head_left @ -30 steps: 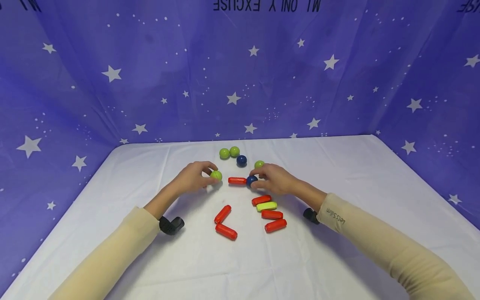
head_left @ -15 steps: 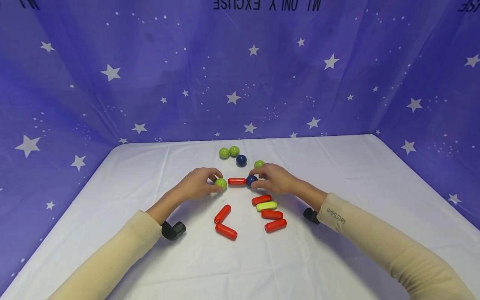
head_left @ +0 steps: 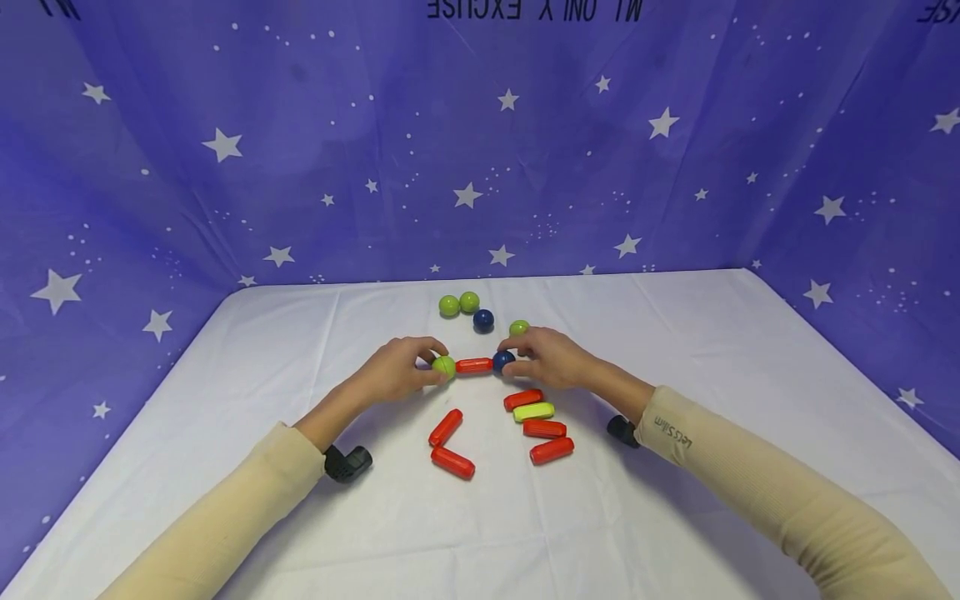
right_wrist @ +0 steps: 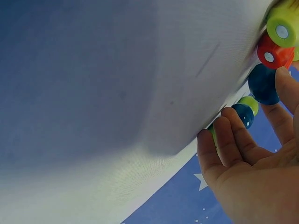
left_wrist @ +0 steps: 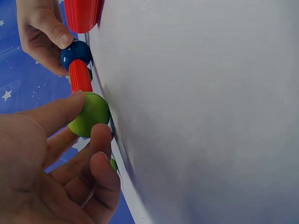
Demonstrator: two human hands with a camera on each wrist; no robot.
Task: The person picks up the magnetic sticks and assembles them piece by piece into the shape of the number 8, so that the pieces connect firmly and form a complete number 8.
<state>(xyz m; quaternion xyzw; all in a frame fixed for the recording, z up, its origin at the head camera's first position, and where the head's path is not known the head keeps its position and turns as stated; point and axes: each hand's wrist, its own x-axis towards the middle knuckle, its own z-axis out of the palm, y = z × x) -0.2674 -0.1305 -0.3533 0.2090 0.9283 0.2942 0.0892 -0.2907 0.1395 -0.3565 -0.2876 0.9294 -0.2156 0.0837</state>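
Note:
My left hand (head_left: 397, 369) pinches a green ball (head_left: 444, 367) between thumb and fingers. The ball touches the left end of a red rod (head_left: 474, 365) lying on the table. At the rod's right end is a dark blue ball (head_left: 503, 362), which my right hand (head_left: 553, 358) pinches. In the left wrist view, the green ball (left_wrist: 91, 115), red rod (left_wrist: 80, 76) and blue ball (left_wrist: 76, 54) stand in one line. The right wrist view shows my thumb against the blue ball (right_wrist: 264, 85); its far side is hidden.
Behind the hands lie two green balls (head_left: 459, 303), a blue ball (head_left: 483, 321) and another green ball (head_left: 519, 327). Nearer are two red rods (head_left: 450, 442) on the left; on the right, a yellow rod (head_left: 533, 412) lies among red rods (head_left: 551, 451). White cloth (head_left: 360, 533) covers the table.
My left hand has moved right and slightly nearer with the green ball, closing the gap to the red rod. The right hand has stayed in place on the blue ball.

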